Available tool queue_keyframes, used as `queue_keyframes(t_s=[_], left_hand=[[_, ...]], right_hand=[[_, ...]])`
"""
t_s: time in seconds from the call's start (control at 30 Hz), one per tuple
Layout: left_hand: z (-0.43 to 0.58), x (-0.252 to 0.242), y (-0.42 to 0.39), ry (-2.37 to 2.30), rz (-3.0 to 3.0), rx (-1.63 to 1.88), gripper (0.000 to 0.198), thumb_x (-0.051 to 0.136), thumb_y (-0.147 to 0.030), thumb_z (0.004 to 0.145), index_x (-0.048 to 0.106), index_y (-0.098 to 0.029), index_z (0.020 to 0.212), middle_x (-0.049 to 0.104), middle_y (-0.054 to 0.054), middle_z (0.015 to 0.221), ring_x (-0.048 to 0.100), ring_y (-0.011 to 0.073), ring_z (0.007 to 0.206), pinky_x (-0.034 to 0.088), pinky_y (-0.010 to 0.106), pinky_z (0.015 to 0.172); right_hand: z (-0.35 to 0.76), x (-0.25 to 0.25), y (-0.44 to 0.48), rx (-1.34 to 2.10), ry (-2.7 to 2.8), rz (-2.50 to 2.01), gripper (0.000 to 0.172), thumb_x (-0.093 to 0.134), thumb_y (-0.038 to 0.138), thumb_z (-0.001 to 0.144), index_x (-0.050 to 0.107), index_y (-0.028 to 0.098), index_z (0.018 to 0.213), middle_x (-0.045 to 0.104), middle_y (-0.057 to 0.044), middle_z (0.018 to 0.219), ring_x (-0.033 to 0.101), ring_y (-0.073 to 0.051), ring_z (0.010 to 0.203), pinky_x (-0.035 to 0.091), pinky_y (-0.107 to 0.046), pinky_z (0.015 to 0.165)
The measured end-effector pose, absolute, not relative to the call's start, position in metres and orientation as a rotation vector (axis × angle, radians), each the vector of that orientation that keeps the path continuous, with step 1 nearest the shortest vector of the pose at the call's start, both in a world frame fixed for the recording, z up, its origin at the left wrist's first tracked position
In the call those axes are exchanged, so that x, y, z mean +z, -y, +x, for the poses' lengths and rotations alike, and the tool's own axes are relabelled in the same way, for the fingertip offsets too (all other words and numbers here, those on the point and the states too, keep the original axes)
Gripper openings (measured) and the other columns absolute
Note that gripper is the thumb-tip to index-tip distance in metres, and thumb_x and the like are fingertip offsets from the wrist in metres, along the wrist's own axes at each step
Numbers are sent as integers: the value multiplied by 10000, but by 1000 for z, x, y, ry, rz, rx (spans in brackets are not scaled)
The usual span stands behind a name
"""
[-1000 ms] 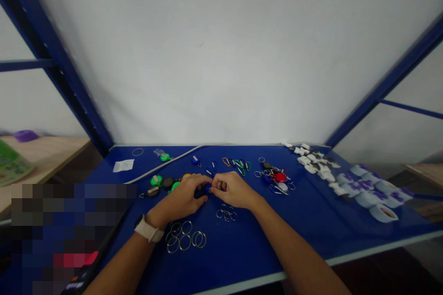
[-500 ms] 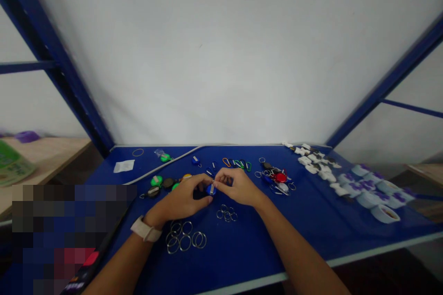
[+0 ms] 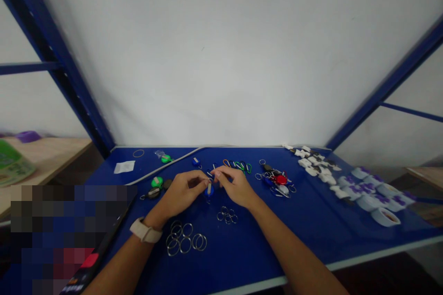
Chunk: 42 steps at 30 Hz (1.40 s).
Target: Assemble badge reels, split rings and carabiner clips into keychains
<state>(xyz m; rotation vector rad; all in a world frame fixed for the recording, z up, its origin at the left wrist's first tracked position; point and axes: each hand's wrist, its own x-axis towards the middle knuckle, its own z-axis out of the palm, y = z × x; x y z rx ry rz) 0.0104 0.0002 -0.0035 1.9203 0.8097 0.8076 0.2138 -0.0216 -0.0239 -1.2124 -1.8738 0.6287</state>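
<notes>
My left hand (image 3: 188, 189) pinches a blue badge reel (image 3: 209, 191) between thumb and fingers, its pale strip facing up. Just right of it, my right hand (image 3: 235, 184) has thumb and fingertips pressed together near the reel's top; whatever is in that pinch is too small to make out. Behind the right hand lie small coloured carabiners (image 3: 238, 165). Small split rings (image 3: 227, 215) rest on the table in front of the hands, and larger split rings (image 3: 185, 242) sit nearer, by my left wrist.
Green badge reels (image 3: 157, 182) and dark ones lie to the left, partly behind my left hand. A pile of assembled reels (image 3: 281, 179) is on the right. Farther right are white connectors (image 3: 314, 163) and white tape rolls (image 3: 386, 216). A cable (image 3: 166, 166) crosses the blue table.
My right hand has shifted slightly up and away from the blue badge reel. My left hand has tilted and moved a little left, leaving more of the reel in sight.
</notes>
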Motion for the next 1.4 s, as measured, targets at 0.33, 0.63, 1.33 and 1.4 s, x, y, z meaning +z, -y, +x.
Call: queue_keyframes(t_s=[0.33,0.63,1.33,1.4], left_hand=[[5,-11,-10,-975,1845,982,209,602,-363,885,680,-170,859,719,36,822,670,191,767,529,320,760],[5,-18,-14,-991,1859,1006,207,609,-354,892,703,-173,926,740,55,915,697,205,846,555,359,818],[6,-12,-8,-918,1935,859,188,589,-329,898,703,-180,904,728,43,889,666,189,787,521,321,749],[7,-12,-7,-903,1949,838,200,590,-341,900,708,-179,909,719,46,897,657,183,780,520,312,738]], right_hand=[[213,-29,23,133,2272,-1499,220,541,273,965,702,191,1089,597,-88,1008,581,-212,962,447,-365,921],[209,-30,24,101,2272,-1588,169,616,289,934,643,157,1036,620,-115,1050,591,-251,1023,453,-396,951],[216,-28,18,650,1877,-1387,55,490,182,960,498,201,909,666,17,689,589,-129,600,427,-249,651],[214,-28,19,725,1830,-1302,53,494,217,959,496,204,907,636,41,634,562,-117,553,418,-235,614]])
